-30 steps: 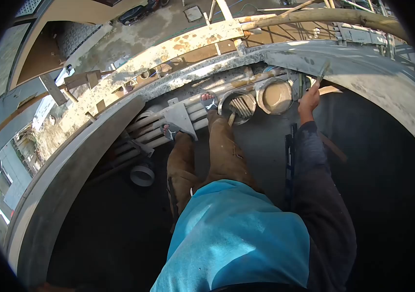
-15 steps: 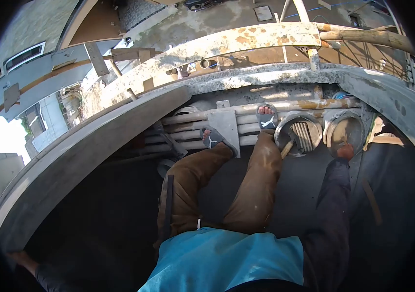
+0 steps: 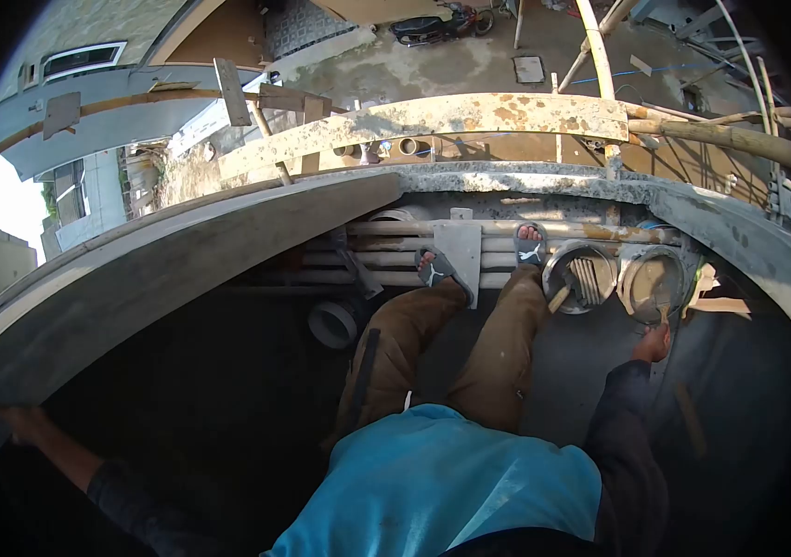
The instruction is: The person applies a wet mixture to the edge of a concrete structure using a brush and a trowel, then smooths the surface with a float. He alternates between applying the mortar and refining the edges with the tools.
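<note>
At the right, my right hand (image 3: 653,343) is closed on the handle of a small tool (image 3: 663,314), whose far end reaches over the near rim of a round bucket (image 3: 653,283). Left of that bucket stands another round bucket (image 3: 581,277) with a ridged object in it. My left hand (image 3: 19,422) is at the far left, on the lower end of the curved grey wall (image 3: 173,246); its fingers are too dark to make out. My sandalled feet rest on a grey board (image 3: 456,255) and pale poles (image 3: 498,229).
A mottled beam (image 3: 433,121) runs across beyond the concrete ledge (image 3: 525,182). Bamboo poles (image 3: 730,137) cross at the upper right. A pipe-like ring (image 3: 332,323) lies left of my legs. A motorcycle (image 3: 437,28) stands far below.
My view has shifted, so the scene sits lower and the motorcycle shows fully. My right hand has drawn back from inside the right bucket to its near rim. More of my left forearm shows.
</note>
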A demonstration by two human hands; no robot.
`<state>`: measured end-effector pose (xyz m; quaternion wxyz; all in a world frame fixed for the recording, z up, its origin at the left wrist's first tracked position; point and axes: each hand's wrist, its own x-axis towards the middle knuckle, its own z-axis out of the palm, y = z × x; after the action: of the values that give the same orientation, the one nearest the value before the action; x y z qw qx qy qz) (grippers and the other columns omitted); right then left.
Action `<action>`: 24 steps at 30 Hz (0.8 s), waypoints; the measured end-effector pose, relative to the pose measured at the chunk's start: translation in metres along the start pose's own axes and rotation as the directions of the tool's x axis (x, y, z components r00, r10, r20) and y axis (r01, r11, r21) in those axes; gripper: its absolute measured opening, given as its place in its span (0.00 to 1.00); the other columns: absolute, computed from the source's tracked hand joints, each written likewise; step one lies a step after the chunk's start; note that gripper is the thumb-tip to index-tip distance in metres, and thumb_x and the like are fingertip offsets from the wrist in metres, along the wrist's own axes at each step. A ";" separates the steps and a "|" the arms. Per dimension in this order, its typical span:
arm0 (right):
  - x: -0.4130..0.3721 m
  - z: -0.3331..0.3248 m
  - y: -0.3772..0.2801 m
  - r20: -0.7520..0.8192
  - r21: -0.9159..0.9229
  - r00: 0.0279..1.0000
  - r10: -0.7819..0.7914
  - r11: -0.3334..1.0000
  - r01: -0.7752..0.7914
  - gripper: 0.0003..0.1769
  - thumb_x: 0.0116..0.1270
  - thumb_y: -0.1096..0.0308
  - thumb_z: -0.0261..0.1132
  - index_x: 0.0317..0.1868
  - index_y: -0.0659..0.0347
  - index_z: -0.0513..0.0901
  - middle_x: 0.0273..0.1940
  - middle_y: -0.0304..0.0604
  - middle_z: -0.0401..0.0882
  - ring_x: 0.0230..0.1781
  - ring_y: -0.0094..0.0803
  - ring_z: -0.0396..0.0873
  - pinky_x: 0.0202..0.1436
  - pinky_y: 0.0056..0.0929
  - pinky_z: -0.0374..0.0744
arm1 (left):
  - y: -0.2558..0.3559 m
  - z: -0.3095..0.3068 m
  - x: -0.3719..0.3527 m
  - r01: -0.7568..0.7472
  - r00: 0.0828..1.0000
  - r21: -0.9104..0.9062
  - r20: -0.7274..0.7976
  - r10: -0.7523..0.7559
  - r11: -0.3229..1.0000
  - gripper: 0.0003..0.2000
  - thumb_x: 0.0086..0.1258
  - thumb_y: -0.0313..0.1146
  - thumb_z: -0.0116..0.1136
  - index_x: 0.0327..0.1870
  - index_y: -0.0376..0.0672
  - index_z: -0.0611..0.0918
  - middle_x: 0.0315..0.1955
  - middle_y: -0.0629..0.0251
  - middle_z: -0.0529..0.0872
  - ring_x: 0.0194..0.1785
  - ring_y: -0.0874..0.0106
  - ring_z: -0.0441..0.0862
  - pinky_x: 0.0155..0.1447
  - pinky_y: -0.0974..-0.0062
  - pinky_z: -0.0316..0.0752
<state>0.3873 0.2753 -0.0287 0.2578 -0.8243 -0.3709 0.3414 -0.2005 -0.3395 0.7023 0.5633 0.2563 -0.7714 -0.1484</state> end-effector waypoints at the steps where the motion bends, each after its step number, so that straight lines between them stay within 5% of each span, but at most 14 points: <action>1: -0.024 -0.009 -0.022 -0.017 0.129 0.996 0.083 0.988 -0.080 0.20 0.67 0.57 0.65 0.51 0.64 0.79 0.48 0.52 0.80 0.41 0.36 0.81 0.41 0.27 0.82 | -0.005 0.003 0.006 0.025 0.999 -0.135 -0.023 -0.029 0.991 0.50 0.58 0.57 0.67 0.63 0.18 0.56 0.61 0.42 0.69 0.52 0.53 0.79 0.54 0.60 0.82; 3: -0.057 -0.019 -0.052 0.005 0.267 0.998 0.055 0.962 -0.054 0.22 0.68 0.56 0.63 0.54 0.64 0.77 0.47 0.54 0.79 0.40 0.37 0.81 0.42 0.27 0.83 | -0.002 0.004 -0.018 -0.025 0.989 -0.504 0.113 0.095 0.863 0.43 0.62 0.47 0.68 0.64 0.23 0.57 0.61 0.43 0.70 0.55 0.55 0.78 0.54 0.56 0.82; 5: -0.066 -0.006 -0.068 0.110 0.416 0.994 0.012 0.907 -0.057 0.26 0.70 0.54 0.62 0.58 0.65 0.71 0.46 0.55 0.77 0.42 0.39 0.81 0.47 0.31 0.85 | 0.008 0.000 -0.031 0.154 0.963 -0.662 0.268 0.040 0.733 0.37 0.64 0.40 0.68 0.66 0.31 0.59 0.61 0.46 0.70 0.58 0.57 0.76 0.56 0.55 0.81; 6: -0.060 0.008 -0.064 0.182 0.449 0.981 -0.069 0.893 -0.020 0.27 0.70 0.54 0.62 0.57 0.68 0.70 0.49 0.57 0.75 0.46 0.41 0.80 0.49 0.34 0.84 | -0.003 0.000 -0.020 0.090 0.951 -0.701 0.270 0.148 0.707 0.36 0.64 0.38 0.67 0.68 0.39 0.60 0.61 0.50 0.71 0.59 0.57 0.75 0.59 0.56 0.79; 7: -0.111 0.020 -0.112 0.239 0.446 0.969 -0.056 0.893 -0.059 0.27 0.69 0.53 0.62 0.55 0.69 0.68 0.51 0.60 0.73 0.49 0.44 0.79 0.51 0.39 0.84 | 0.013 -0.005 -0.024 0.097 0.972 -0.648 0.224 0.066 0.756 0.35 0.65 0.38 0.67 0.69 0.41 0.60 0.62 0.52 0.70 0.60 0.58 0.74 0.62 0.58 0.76; 8: -0.080 0.045 -0.091 0.423 0.501 0.878 -0.224 0.865 -0.021 0.29 0.69 0.54 0.63 0.56 0.71 0.67 0.50 0.61 0.74 0.50 0.47 0.78 0.53 0.41 0.83 | 0.033 -0.016 -0.028 0.096 0.978 -0.653 0.203 0.051 0.752 0.33 0.65 0.39 0.66 0.68 0.46 0.63 0.60 0.54 0.73 0.59 0.57 0.75 0.57 0.54 0.79; 9: -0.069 0.087 -0.096 0.474 0.435 0.878 -0.070 0.886 -0.164 0.29 0.69 0.54 0.62 0.55 0.72 0.66 0.46 0.61 0.77 0.45 0.47 0.80 0.51 0.40 0.84 | 0.033 -0.021 -0.004 0.074 0.976 -0.699 0.197 0.092 0.711 0.33 0.63 0.40 0.66 0.69 0.48 0.64 0.61 0.57 0.71 0.61 0.59 0.72 0.59 0.56 0.75; 10: -0.108 0.114 -0.126 0.456 0.461 0.884 -0.106 0.877 -0.133 0.24 0.70 0.53 0.62 0.53 0.66 0.70 0.46 0.59 0.78 0.42 0.44 0.81 0.48 0.36 0.83 | 0.048 -0.029 0.011 0.079 0.964 -0.728 0.230 0.135 0.681 0.37 0.66 0.39 0.62 0.72 0.40 0.57 0.63 0.53 0.67 0.65 0.59 0.67 0.66 0.60 0.67; 11: -0.122 0.152 -0.143 0.492 0.428 0.860 -0.136 0.898 -0.102 0.24 0.70 0.52 0.61 0.52 0.66 0.74 0.44 0.55 0.80 0.39 0.40 0.82 0.45 0.32 0.84 | 0.056 -0.034 0.034 0.092 0.975 -0.738 0.203 0.091 0.668 0.34 0.64 0.40 0.64 0.69 0.46 0.63 0.61 0.58 0.69 0.61 0.59 0.71 0.59 0.58 0.73; 15: -0.237 0.260 -0.225 0.744 0.415 0.575 -0.340 0.910 0.001 0.26 0.70 0.50 0.61 0.56 0.63 0.78 0.40 0.45 0.81 0.32 0.27 0.80 0.40 0.25 0.82 | 0.103 -0.060 0.105 -0.017 0.970 -0.764 0.145 0.197 0.645 0.35 0.64 0.43 0.64 0.68 0.39 0.63 0.60 0.54 0.70 0.60 0.59 0.73 0.59 0.59 0.75; 17: -0.308 0.292 -0.259 0.804 0.515 0.316 -0.504 0.855 0.053 0.24 0.71 0.50 0.60 0.56 0.61 0.78 0.36 0.38 0.79 0.28 0.21 0.76 0.33 0.20 0.79 | 0.110 -0.067 0.132 0.239 0.899 -0.647 0.430 0.088 0.724 0.40 0.64 0.46 0.66 0.70 0.38 0.57 0.61 0.53 0.69 0.62 0.61 0.71 0.62 0.61 0.72; 20: -0.393 0.350 -0.282 0.835 0.511 0.158 -0.527 0.850 0.133 0.23 0.72 0.50 0.59 0.55 0.59 0.79 0.34 0.33 0.76 0.27 0.17 0.73 0.28 0.16 0.74 | 0.102 -0.060 0.129 0.039 0.970 -0.602 0.213 0.114 0.797 0.43 0.62 0.50 0.68 0.69 0.35 0.58 0.61 0.53 0.69 0.62 0.62 0.71 0.62 0.61 0.72; 22: -0.468 0.352 -0.295 0.780 0.623 -0.060 -0.623 0.762 0.176 0.22 0.74 0.51 0.57 0.53 0.62 0.79 0.35 0.35 0.77 0.27 0.17 0.71 0.27 0.16 0.73 | 0.097 -0.054 0.135 0.024 0.963 -0.634 0.222 0.152 0.773 0.43 0.61 0.49 0.69 0.69 0.34 0.58 0.60 0.53 0.70 0.61 0.62 0.71 0.62 0.62 0.71; 24: -0.533 0.338 -0.312 0.786 0.618 -0.131 -0.604 0.773 0.143 0.22 0.74 0.51 0.57 0.53 0.62 0.79 0.34 0.34 0.76 0.27 0.16 0.71 0.27 0.16 0.72 | 0.088 -0.059 0.138 0.017 0.956 -0.635 0.236 0.173 0.772 0.44 0.60 0.49 0.70 0.68 0.33 0.59 0.60 0.53 0.70 0.61 0.62 0.71 0.63 0.63 0.71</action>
<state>-0.2653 0.0983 0.1670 0.1447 -0.1378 -0.5995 0.7750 -0.1968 -0.3412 0.8766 0.5068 -0.0036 -0.7589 -0.4091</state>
